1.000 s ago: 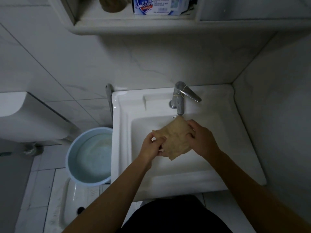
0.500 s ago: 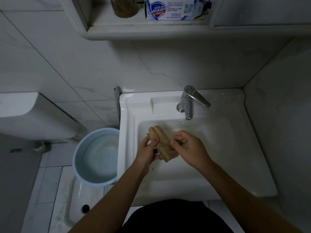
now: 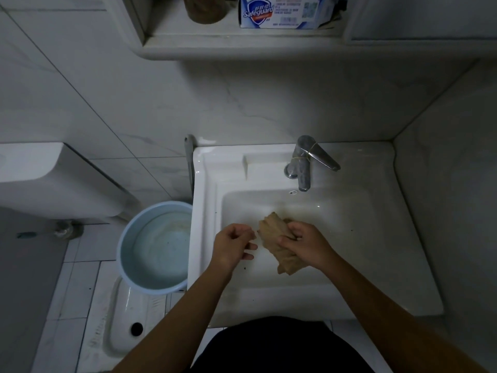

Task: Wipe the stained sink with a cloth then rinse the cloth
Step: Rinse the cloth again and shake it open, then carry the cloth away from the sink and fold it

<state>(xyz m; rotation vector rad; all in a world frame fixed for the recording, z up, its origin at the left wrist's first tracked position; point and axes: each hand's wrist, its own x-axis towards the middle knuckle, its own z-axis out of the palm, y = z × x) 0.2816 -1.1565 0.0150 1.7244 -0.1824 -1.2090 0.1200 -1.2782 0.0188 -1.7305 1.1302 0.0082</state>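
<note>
A white square sink (image 3: 403,251) fills the middle of the view, with faint brown stains and dark specks in its basin. A bunched tan cloth (image 3: 277,238) hangs over the basin, gripped by my right hand (image 3: 306,244). My left hand (image 3: 234,244) hovers just left of the cloth with its fingers loosely curled, holding nothing. The chrome faucet (image 3: 304,168) stands at the back rim; no water stream is visible.
A light blue bucket (image 3: 156,246) with water sits on the floor left of the sink, over a squat toilet pan (image 3: 126,319). A white cistern (image 3: 40,181) hangs on the left wall. A Safeguard soap box (image 3: 279,12) rests on the shelf above.
The cloth went from spread under the faucet to bunched. My left hand has let go of it; my right hand now holds it alone, lower in the basin.
</note>
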